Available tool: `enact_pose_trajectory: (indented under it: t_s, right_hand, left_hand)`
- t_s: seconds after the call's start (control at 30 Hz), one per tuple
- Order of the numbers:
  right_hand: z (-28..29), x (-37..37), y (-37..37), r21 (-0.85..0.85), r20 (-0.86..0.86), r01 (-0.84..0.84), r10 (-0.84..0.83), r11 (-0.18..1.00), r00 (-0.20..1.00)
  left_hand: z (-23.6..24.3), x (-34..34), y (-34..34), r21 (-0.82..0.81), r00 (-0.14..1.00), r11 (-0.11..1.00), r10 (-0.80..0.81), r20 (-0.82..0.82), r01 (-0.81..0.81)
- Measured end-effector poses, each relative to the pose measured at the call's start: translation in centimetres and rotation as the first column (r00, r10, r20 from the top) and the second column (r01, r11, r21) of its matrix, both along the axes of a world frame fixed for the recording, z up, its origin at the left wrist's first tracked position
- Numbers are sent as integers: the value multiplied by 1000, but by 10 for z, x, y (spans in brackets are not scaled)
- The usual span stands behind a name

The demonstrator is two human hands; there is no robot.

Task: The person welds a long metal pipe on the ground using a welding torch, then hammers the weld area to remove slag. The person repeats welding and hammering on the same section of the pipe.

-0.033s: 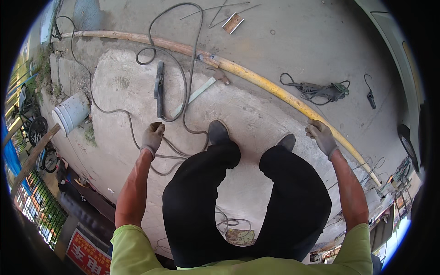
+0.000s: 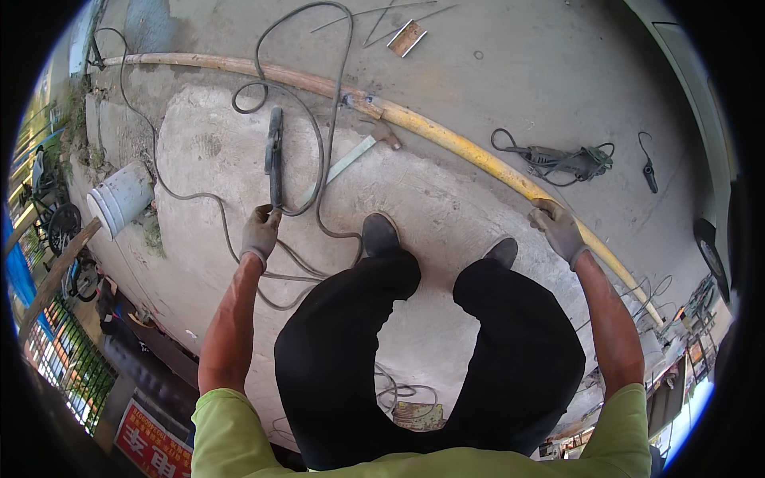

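Observation:
My left hand (image 2: 260,233), in a grey work glove, has its fingers curled in, and nothing shows in them. Just beyond its fingertips lies a black welding electrode holder (image 2: 275,151), lengthwise on the concrete. From here I cannot tell whether the fingers touch its near end. A grey cable (image 2: 322,159) loops beside the holder. Over on the right, my right hand (image 2: 560,231), gloved alike, is also closed with no object visible in it. In the picture it overlaps the edge of a long yellow pipe (image 2: 470,153); contact is not clear.
A hammer (image 2: 387,137) with a pale handle lies ahead. Beyond the pipe are a corded power tool (image 2: 562,162), a small black clamp-like tool (image 2: 649,175) and a short metal channel (image 2: 407,38). A white bucket (image 2: 123,195) stands left; a vehicle (image 2: 693,88) is at right.
Both hands have shifted slightly, and their curled fingers have loosened a little. My view has tilted a touch; the things on the ground lie as before.

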State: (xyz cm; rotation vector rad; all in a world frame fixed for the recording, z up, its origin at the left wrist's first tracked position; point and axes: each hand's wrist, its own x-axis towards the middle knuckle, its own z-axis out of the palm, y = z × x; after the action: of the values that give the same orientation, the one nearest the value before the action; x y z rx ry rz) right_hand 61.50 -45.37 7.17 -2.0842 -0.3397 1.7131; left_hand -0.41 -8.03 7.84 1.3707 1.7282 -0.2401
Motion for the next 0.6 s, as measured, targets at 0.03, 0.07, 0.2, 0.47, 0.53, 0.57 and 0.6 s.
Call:
enact_pose_trajectory:
  t_s: [0.03,0.07,0.2,0.47,0.53,0.57,0.6]
  right_hand:
    - [-24,0,23,41,76,-114,111,993,991]
    - [-47,-6,56,100,136,-246,232,964,963]
    - [-100,-28,163,92,166,-499,481,862,861]
    - [-171,-35,192,36,419,-832,748,554,515]
    - [-176,-40,201,17,450,-852,757,523,474]
    - [-174,-42,202,5,457,-862,766,507,453]
    - [-170,-45,200,0,438,-863,776,505,454]
  left_hand:
    - [-14,27,18,63,990,995,-64,-129,73]
    - [-37,13,34,164,943,960,-174,-285,227]
    - [-89,0,68,207,889,944,-146,-433,256]
    - [-152,-21,76,349,987,929,-75,-145,122]
    - [-159,-19,73,395,972,903,-86,-219,169]
    - [-159,-20,73,386,978,910,-84,-190,153]
    - [-159,-21,74,376,984,916,-83,-160,139]
